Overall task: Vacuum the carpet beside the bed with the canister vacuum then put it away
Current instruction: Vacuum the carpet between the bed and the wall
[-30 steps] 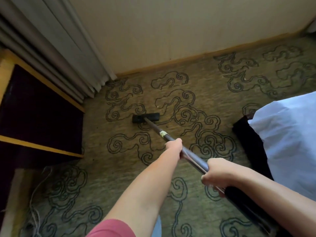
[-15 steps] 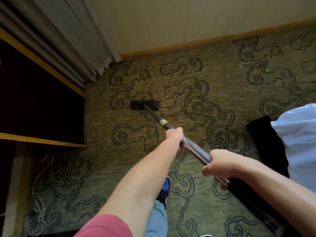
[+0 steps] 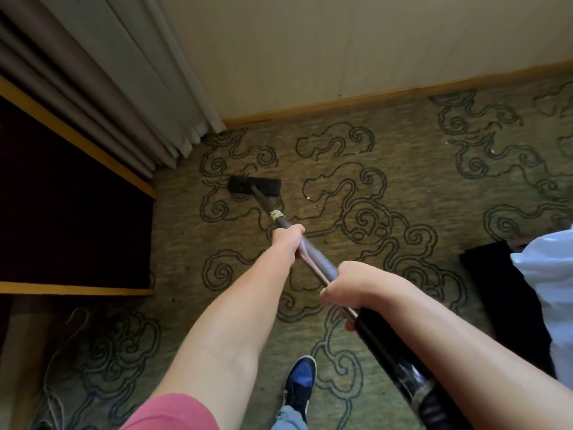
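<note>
While both hands are clenching the wand [image 3: 313,256], left hand [image 3: 286,240] nearer the floor head [image 3: 255,186] and right hand [image 3: 350,287] behind it, the head is lying flat on the carpet [image 3: 403,187] near the curtain [image 3: 102,88]. Pushing further is risking sucking in the curtain hem.

Dark ribbed vacuum hose [image 3: 434,401] cut off at the bottom edge, canister out of frame, metal wand [image 3: 316,254] partly hidden under left hand [image 3: 286,240] and right hand [image 3: 347,288], white bedding [image 3: 548,293] cropped at right, tangled cords [image 3: 52,395] blurred in shadow
</note>
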Demonstrator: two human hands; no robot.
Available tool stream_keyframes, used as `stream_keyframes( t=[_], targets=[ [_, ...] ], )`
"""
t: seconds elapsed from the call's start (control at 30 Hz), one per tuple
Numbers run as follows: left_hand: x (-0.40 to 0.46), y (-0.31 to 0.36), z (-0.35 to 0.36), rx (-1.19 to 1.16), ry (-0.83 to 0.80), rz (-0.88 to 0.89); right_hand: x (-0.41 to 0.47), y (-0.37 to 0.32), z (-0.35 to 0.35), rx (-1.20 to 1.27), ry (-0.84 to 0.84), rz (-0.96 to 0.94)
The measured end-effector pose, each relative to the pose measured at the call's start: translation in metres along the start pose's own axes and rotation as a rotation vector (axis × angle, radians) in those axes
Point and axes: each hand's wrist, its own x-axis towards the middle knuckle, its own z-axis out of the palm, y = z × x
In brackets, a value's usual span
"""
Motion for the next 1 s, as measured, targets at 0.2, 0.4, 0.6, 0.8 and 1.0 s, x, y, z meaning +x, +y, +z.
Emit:
stream_keyframes(
  t=[0.2, 0.4, 0.6, 0.8, 1.0],
  targets=[
    [0.04, 0.047, -0.001, -0.008, -0.006, 0.034, 0.042, -0.032, -0.031, -0.004, -0.026, -0.01],
    [0.076, 0.08, -0.013, 0.015, 0.006, 0.013, 0.072, -0.068, -0.054, -0.084, -0.035, -0.039],
    [0.105, 0.108, -0.003, 0.065, -0.021, 0.048, 0.097, -0.071, -0.066, 0.003, 0.003, -0.092],
    [0.076, 0.107, 0.032, 0.116, -0.083, 0.033, 0.09, -0.026, -0.089, -0.046, 0.028, -0.122],
    [0.036, 0.061, 0.08, 0.083, -0.145, 0.008, 0.048, 0.035, -0.083, -0.091, 0.042, -0.08]
  ],
)
